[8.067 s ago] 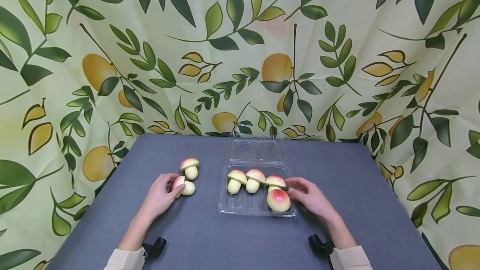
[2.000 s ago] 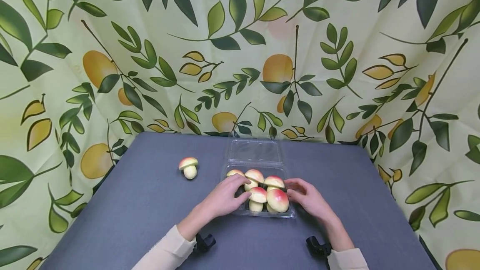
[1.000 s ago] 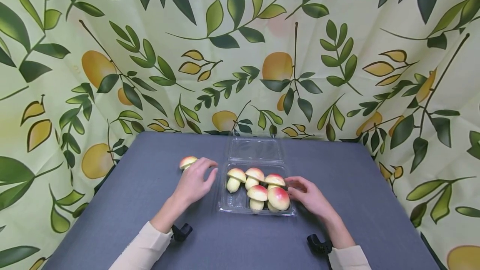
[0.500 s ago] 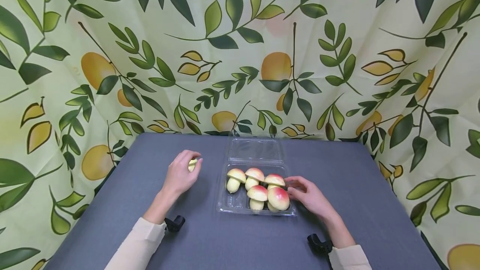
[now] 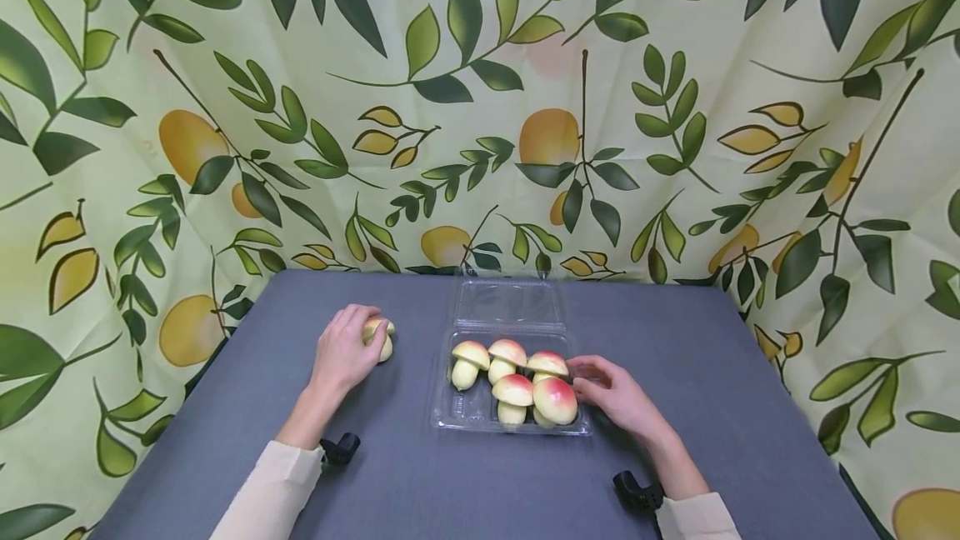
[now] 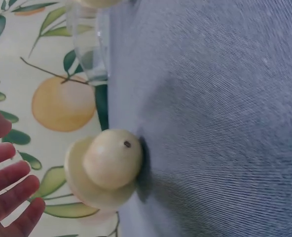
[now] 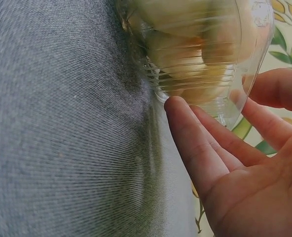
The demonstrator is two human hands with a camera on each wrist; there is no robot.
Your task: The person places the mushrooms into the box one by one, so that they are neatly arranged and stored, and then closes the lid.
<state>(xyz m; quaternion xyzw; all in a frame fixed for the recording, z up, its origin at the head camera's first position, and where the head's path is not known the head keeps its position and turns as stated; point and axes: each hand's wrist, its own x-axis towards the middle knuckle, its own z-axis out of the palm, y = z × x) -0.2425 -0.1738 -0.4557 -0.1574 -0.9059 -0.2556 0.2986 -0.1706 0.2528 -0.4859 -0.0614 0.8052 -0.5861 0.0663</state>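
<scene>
A toy mushroom [image 5: 386,348] with a pale stem and red-and-cream cap stands on the table, left of the clear plastic box [image 5: 459,422]. My left hand [image 5: 347,348] is around its near left side, thumb and fingers spread; the left wrist view shows the fingers [image 6: 13,187] extended and a gap between them and the mushroom [image 6: 111,160]. Several similar mushrooms [image 5: 513,394] sit in the box, two of them in the front row. My right hand [image 5: 618,394] rests at the box's right side, with straight fingers [image 7: 195,138] against the outer wall and thumb near the rim.
The box's hinged lid [image 5: 510,302] lies folded back toward the rear. Grey cloth covers the table [image 5: 487,490]. A leaf-and-fruit patterned curtain [image 5: 480,123] hangs behind and at both sides. Both wrists carry black camera mounts [image 5: 341,448].
One mushroom from the left has come to the box's front row, beside the right one. My left hand has since gone back left to the standing mushroom. The right hand stays put.
</scene>
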